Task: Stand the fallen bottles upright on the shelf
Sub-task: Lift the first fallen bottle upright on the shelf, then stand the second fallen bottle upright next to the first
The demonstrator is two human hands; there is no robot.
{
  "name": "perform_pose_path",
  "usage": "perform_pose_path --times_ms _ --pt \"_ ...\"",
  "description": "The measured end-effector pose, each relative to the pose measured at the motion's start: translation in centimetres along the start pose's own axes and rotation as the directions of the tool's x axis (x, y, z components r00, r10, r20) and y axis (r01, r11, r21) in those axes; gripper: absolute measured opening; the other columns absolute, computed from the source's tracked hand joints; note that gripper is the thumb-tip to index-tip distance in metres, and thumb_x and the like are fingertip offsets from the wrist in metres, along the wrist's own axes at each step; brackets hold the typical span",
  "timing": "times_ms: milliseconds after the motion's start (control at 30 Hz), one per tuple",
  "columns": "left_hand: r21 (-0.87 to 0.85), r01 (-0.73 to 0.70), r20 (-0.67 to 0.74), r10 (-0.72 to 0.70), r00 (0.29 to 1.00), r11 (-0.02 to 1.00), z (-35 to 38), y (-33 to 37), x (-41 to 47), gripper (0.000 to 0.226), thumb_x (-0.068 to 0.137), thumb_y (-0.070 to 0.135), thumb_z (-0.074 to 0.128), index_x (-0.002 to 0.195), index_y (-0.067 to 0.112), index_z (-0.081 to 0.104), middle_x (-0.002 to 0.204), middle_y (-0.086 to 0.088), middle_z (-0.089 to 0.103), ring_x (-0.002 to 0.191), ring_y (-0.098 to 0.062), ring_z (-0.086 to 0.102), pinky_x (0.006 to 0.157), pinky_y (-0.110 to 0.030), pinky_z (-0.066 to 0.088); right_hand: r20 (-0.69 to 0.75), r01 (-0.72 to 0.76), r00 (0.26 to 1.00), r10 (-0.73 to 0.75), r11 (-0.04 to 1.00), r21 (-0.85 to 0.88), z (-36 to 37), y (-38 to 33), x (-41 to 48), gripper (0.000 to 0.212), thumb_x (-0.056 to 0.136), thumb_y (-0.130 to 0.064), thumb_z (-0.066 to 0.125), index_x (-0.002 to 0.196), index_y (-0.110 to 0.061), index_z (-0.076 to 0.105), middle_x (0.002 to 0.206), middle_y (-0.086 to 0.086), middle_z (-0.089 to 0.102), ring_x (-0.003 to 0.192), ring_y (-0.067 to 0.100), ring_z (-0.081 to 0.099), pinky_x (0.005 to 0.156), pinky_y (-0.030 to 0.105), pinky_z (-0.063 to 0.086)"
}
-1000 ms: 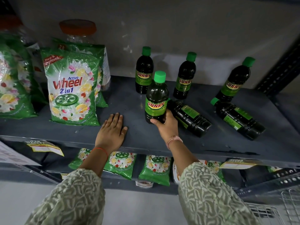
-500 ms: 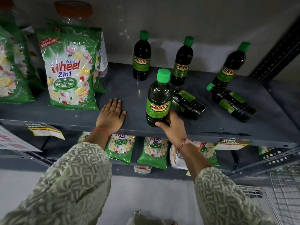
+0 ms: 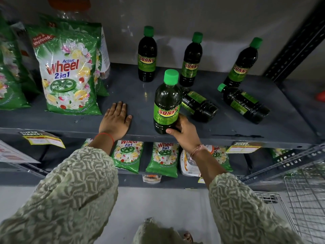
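Note:
A dark Sunny bottle with a green cap [image 3: 167, 103] stands upright near the front edge of the grey shelf [image 3: 228, 131]. My right hand [image 3: 184, 132] grips its base from the right. My left hand [image 3: 115, 120] lies flat on the shelf, fingers spread, to the bottle's left. Two more bottles lie on their sides: one [image 3: 199, 104] right behind the held bottle, another [image 3: 244, 103] further right with its cap pointing back-left. Three bottles stand upright at the back: left [image 3: 147, 55], middle [image 3: 191, 60], right [image 3: 243, 64].
Green Wheel detergent bags [image 3: 68, 73] stand on the shelf's left part, with a clear jar behind them. Smaller Wheel packs [image 3: 163, 157] hang on the lower shelf. A slotted upright [image 3: 295, 44] bounds the right side. A wire basket [image 3: 306, 199] sits low right.
The held bottle has come forward toward the shelf's front edge, still upright in my right hand. My view has dropped and moved closer. The left hand stays flat.

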State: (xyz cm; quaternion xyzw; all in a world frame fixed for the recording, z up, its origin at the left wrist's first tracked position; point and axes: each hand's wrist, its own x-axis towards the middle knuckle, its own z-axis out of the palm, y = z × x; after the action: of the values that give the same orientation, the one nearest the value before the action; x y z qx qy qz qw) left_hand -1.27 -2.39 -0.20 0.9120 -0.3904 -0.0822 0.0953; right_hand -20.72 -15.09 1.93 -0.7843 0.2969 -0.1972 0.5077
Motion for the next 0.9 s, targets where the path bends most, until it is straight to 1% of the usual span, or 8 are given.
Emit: perform_pose_path --times_ms 233,500,600,700,733,800,867,900 --pt "-0.003 0.001 -0.001 -0.001 1.000 1.000 0.0 0.0 0.1 0.057 0.097 0.035 0.021 0.146 0.009 0.007 0.158 -0.009 0.004 0.146 -0.024 0.001 0.120 -0.037 0.003 0.038 -0.026 0.999 0.028 0.999 -0.037 -0.4 0.0 0.3 0.053 0.078 -0.002 0.066 0.126 -0.007 0.045 0.126 0.013 0.058 0.108 0.014 0.054 0.099 0.027 0.040" --pt "-0.021 0.024 0.020 -0.024 1.000 0.999 -0.3 0.6 0.0 0.056 0.097 0.032 0.024 0.145 0.008 0.009 0.158 -0.010 0.004 0.146 -0.026 0.001 0.120 -0.040 0.004 0.090 -0.078 0.993 0.074 0.996 0.042 -0.6 -0.1 -0.1 0.054 0.080 0.001 0.061 0.130 -0.009 0.041 0.132 0.012 0.054 0.118 0.018 0.051 0.108 0.039 0.039" --pt "-0.061 0.039 0.031 -0.037 0.999 0.997 -0.4 1.0 0.4 0.055 0.097 0.029 0.025 0.145 0.009 0.010 0.158 -0.009 0.005 0.146 -0.027 0.000 0.119 -0.041 0.004 -0.149 -0.042 0.988 0.040 0.999 -0.015 -2.2 -0.9 -1.0 0.041 0.083 -0.005 0.060 0.123 -0.009 0.051 0.119 0.007 0.062 0.105 0.013 0.057 0.102 0.034 0.045" --pt "-0.076 0.033 0.021 -0.032 0.999 0.997 0.0 2.4 0.7 0.055 0.097 0.031 0.025 0.145 0.010 0.011 0.158 -0.007 0.006 0.146 -0.027 0.000 0.119 -0.041 0.004 -0.358 0.036 0.920 -0.161 0.943 -0.331 -6.7 -2.7 1.7 0.046 0.079 -0.027 0.068 0.119 -0.009 0.054 0.122 0.012 0.056 0.112 0.023 0.051 0.100 0.032 0.040" --pt "-0.069 0.039 0.009 -0.038 0.999 0.997 0.2 3.0 0.9 0.056 0.096 0.033 0.026 0.145 0.010 0.012 0.158 -0.007 0.007 0.146 -0.028 0.001 0.119 -0.041 0.005 -0.291 -0.022 0.948 -0.130 0.884 -0.467 -8.3 -3.2 3.4 0.063 0.075 -0.039 0.070 0.125 -0.008 0.049 0.130 0.014 0.049 0.122 0.029 0.043 0.105 0.036 0.036" --pt "-0.047 0.057 -0.023 -0.058 0.998 0.997 0.6 3.5 1.0 0.057 0.096 0.035 0.026 0.145 0.010 0.013 0.158 -0.008 0.009 0.145 -0.030 0.003 0.119 -0.043 0.007 -0.089 -0.166 0.986 0.142 0.761 -0.627 -10.0 -3.2 6.8 0.089 0.064 -0.054 0.073 0.132 -0.008 0.039 0.138 0.016 0.043 0.127 0.036 0.039 0.106 0.042 0.035" --pt "-0.032 0.064 -0.042 -0.066 0.997 0.997 0.8 3.6 1.0 0.057 0.096 0.035 0.027 0.145 0.010 0.014 0.158 -0.009 0.010 0.145 -0.031 0.005 0.119 -0.043 0.008 0.034 -0.236 0.936 0.349 0.697 -0.677 -9.8 -2.8 8.3 0.083 0.060 -0.052 0.077 0.125 -0.011 0.046 0.130 0.014 0.054 0.117 0.034 0.051 0.098 0.040 0.044" --pt "-0.026 0.067 -0.044 -0.068 0.997 0.997 0.9 3.5 1.0 0.057 0.096 0.035 0.026 0.146 0.011 0.013 0.158 -0.008 0.010 0.145 -0.031 0.005 0.119 -0.043 0.009 0.030 -0.234 0.938 0.346 0.694 -0.680 -9.4 -2.3 8.7 0.076 0.059 -0.051 0.077 0.119 -0.012 0.050 0.124 0.014 0.059 0.111 0.034 0.056 0.093 0.038 0.047"
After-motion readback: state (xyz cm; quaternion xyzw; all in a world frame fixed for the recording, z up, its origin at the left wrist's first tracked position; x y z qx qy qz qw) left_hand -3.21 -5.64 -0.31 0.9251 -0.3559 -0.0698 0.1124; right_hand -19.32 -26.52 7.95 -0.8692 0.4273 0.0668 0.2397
